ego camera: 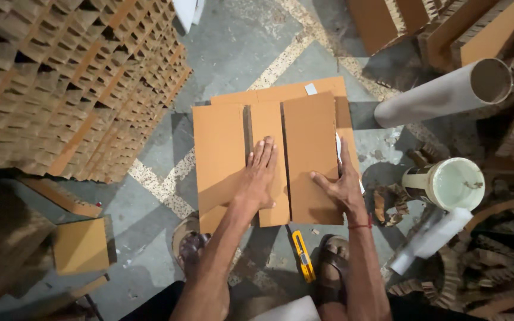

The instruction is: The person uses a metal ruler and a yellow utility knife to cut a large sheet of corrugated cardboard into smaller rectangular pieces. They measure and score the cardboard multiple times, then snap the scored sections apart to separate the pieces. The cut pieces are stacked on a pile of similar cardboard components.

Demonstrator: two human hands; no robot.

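Note:
A brown cardboard sheet [221, 148] with folded panels lies flat on the grey floor in front of me. My left hand [259, 175] presses palm down on its narrow middle panel, fingers together. My right hand [341, 184] rests flat on the right panel [310, 137] at its right edge, thumb spread, beside a thin white strip [338, 148]. Another cardboard sheet [287, 90] lies underneath, sticking out at the far side. A yellow utility knife [303, 255] lies on the floor between my sandalled feet.
A tall stack of corrugated cardboard pieces [66, 77] fills the left. A cardboard tube [441, 92] and a white bucket of glue [450, 183] stand at the right, amid cardboard scraps [483, 267]. A small cardboard square [80, 245] lies at the lower left.

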